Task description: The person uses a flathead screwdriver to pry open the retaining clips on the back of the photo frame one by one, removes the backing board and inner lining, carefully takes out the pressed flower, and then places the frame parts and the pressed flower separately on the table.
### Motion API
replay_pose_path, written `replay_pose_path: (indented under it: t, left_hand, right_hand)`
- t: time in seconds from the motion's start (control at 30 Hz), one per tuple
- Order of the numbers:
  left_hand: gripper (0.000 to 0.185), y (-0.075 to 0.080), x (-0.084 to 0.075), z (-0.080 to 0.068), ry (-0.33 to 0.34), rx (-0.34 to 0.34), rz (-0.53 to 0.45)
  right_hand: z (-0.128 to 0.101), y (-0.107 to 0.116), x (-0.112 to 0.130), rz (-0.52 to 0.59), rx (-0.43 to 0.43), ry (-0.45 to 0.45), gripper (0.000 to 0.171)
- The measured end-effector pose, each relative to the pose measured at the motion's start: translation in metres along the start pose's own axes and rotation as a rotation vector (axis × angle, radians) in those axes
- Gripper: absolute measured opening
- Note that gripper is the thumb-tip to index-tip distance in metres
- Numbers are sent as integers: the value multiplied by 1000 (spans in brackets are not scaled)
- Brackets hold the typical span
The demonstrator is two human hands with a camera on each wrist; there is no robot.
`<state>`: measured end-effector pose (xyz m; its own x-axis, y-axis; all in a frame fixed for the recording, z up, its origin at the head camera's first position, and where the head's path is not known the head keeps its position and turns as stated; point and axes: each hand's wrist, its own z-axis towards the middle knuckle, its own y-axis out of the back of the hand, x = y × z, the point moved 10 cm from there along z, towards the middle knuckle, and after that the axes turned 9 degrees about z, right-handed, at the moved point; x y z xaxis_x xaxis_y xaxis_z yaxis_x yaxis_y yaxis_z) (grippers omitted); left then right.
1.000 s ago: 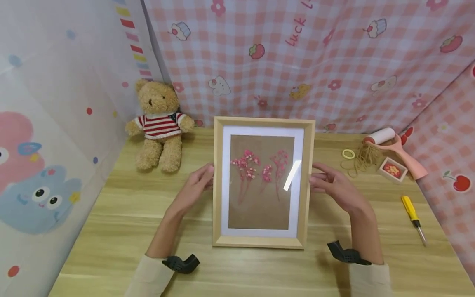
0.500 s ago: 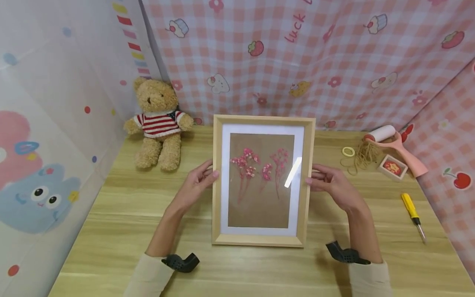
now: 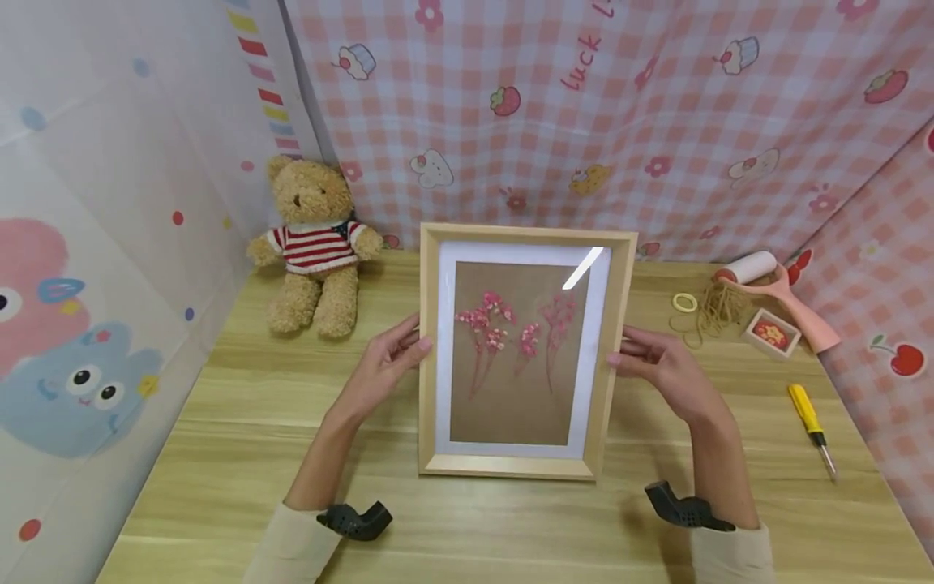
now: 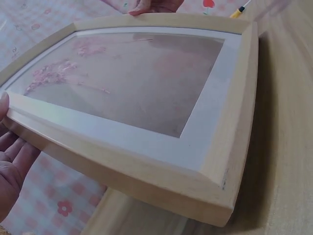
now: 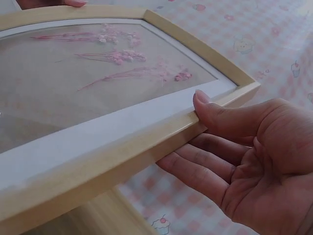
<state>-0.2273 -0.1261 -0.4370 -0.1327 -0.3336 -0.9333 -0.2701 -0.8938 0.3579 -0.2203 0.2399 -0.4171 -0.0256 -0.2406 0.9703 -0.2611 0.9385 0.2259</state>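
A light wooden picture frame with a white mat and pressed pink flowers on brown paper stands tilted on its lower edge on the wooden table. My left hand pinches the frame's left side, thumb on the front and fingers behind. My right hand holds the right side the same way. In the left wrist view the frame fills the picture with my left hand at its edge. In the right wrist view the thumb of my right hand presses the frame rim, with the fingers underneath.
A teddy bear in a striped jumper sits at the back left. At the back right lie a pink lint roller, a yellow ring, a tangle of rubber bands and a small wooden box. A yellow screwdriver lies right. Fabric walls surround the table.
The frame's top and right side have come up toward me, so it stands steeper and turned slightly. The glare on the glass has shifted to the upper right corner. Both hands keep their hold.
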Motion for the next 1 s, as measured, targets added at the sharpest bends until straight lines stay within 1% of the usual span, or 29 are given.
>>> replay_pose_path:
  t: [0.17, 0.27, 0.37, 0.43, 0.53, 0.63, 0.73, 0.83, 0.87, 0.9, 0.93, 1.0]
  left_hand:
    - [65, 1, -9, -5, -44, -8, -19]
    - [63, 5, -13, -8, -62, -24, -18]
    - [62, 8, -15, -8, -79, -30, -8]
    - [60, 11, -17, -5, -94, -22, -3]
    - [55, 13, -22, 0, -128, 3, 15]
    - [52, 17, -27, 4, -150, 18, 20]
    - [51, 22, -31, 6, -152, 15, 29]
    - [50, 26, -33, 5, -142, -2, 38]
    - [48, 28, -34, 4, -140, -15, 46]
    - [42, 29, -34, 3, -142, -26, 51]
    - [34, 30, -35, 3, -148, -37, 59]
    - [12, 31, -40, 2, -189, -57, 82]
  right_hand:
    - [-6, 5, 7, -22, -43, 47, 61]
    - [-7, 5, 12, -30, -51, 85, 60]
    - [-7, 4, 15, -27, -49, 119, 59]
    - [-7, 5, 18, -27, -50, 137, 58]
    - [-6, 7, 26, -24, -53, 179, 48]
    - [-6, 8, 36, -34, -41, 242, 36]
    - [-5, 9, 46, -42, -32, 298, 28]
    - [-4, 9, 50, -44, -33, 335, 27]
    - [-4, 9, 51, -46, -35, 348, 26]
    - [-4, 8, 51, -48, -39, 362, 24]
    - [-4, 8, 52, -55, -45, 382, 23]
    - [-4, 7, 53, -70, -58, 431, 19]
